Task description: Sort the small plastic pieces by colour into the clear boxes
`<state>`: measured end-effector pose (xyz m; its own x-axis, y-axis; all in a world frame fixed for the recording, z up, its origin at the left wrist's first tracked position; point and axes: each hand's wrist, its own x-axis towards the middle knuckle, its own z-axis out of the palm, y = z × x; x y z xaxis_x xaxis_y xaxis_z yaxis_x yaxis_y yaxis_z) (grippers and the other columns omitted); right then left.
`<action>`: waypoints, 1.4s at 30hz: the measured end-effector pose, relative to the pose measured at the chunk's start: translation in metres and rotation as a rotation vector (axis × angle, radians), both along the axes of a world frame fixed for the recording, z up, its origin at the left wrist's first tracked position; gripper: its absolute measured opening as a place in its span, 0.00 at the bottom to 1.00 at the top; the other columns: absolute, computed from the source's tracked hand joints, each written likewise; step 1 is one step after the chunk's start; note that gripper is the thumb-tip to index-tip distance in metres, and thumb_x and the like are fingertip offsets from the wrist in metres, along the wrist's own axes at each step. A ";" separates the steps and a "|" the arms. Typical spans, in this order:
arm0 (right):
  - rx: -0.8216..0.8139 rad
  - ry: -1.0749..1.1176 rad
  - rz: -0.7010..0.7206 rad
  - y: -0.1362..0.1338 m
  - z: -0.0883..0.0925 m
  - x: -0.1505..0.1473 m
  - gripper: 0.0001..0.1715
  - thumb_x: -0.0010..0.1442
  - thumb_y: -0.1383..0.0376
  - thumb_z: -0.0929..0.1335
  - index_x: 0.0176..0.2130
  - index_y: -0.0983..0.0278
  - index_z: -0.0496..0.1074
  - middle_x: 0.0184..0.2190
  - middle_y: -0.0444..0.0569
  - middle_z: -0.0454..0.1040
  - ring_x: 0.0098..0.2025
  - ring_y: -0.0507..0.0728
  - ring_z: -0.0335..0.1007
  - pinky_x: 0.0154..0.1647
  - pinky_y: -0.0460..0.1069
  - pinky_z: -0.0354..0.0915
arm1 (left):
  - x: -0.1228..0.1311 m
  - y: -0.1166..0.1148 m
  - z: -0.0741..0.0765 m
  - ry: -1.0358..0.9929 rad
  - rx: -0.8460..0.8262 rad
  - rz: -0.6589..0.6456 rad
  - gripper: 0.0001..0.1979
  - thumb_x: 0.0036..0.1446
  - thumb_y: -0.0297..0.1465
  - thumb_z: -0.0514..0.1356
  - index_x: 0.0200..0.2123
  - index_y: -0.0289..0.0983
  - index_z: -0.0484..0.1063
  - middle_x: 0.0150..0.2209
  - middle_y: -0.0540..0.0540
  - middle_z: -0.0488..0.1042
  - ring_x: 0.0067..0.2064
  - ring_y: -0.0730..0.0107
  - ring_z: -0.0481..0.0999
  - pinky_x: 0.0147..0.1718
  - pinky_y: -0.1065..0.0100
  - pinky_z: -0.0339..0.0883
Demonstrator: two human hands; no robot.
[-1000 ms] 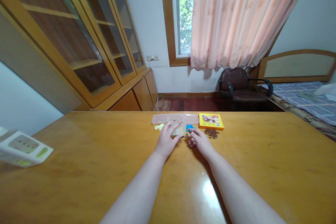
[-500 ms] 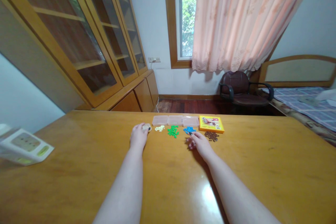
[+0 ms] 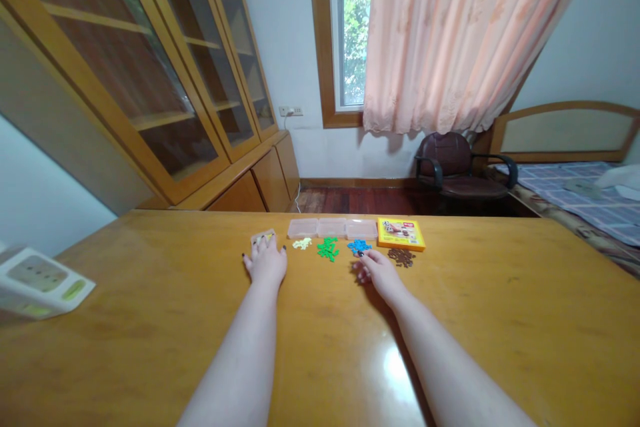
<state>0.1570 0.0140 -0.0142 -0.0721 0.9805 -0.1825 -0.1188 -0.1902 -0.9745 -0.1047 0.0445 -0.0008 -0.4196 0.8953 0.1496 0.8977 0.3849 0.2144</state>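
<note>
My left hand (image 3: 268, 262) lies over the table with its fingers spread. Its fingertips reach the near edge of a small clear plastic box (image 3: 264, 235), which they partly cover. To its right is a small pile of pale cream pieces (image 3: 302, 243), then a pile of green pieces (image 3: 328, 249). My right hand (image 3: 379, 271) rests beside a pile of blue pieces (image 3: 359, 246), its fingers loosely bent and apart, with nothing visible in them. A pile of brown pieces (image 3: 401, 257) lies just beyond its wrist side.
Three clear plastic boxes (image 3: 332, 228) stand in a row behind the piles. A yellow picture box (image 3: 401, 233) lies to their right. At the left of the wooden table (image 3: 320, 360) sits a white box-like container (image 3: 45, 282). A brown armchair (image 3: 450, 163) stands past the far edge.
My left hand has moved slightly left, its fingers going from gripping the small clear box to spread out. That box has shifted left. My right hand has barely moved.
</note>
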 end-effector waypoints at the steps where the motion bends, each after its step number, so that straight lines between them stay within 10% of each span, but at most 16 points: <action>1: 0.002 0.000 -0.001 0.000 -0.001 0.000 0.15 0.48 0.53 0.66 0.28 0.62 0.63 0.23 0.44 0.72 0.17 0.48 0.63 0.19 0.45 0.61 | -0.003 0.001 -0.002 -0.018 0.002 0.005 0.26 0.58 0.38 0.47 0.60 0.40 0.58 0.63 0.39 0.53 0.64 0.48 0.50 0.57 0.38 0.41; 23: -0.022 0.016 0.007 0.000 0.001 0.000 0.17 0.46 0.52 0.66 0.28 0.62 0.62 0.22 0.43 0.71 0.17 0.49 0.63 0.19 0.45 0.60 | -0.013 0.008 -0.008 -0.156 0.016 0.127 0.33 0.58 0.47 0.42 0.63 0.35 0.50 0.66 0.37 0.42 0.65 0.45 0.44 0.57 0.35 0.35; 42: -0.007 0.002 0.011 0.000 -0.002 -0.003 0.11 0.47 0.58 0.65 0.28 0.63 0.63 0.22 0.43 0.72 0.17 0.48 0.62 0.19 0.45 0.60 | 0.015 0.006 -0.010 -0.018 -0.026 -0.451 0.28 0.61 0.38 0.43 0.64 0.40 0.47 0.64 0.45 0.53 0.65 0.56 0.47 0.61 0.42 0.32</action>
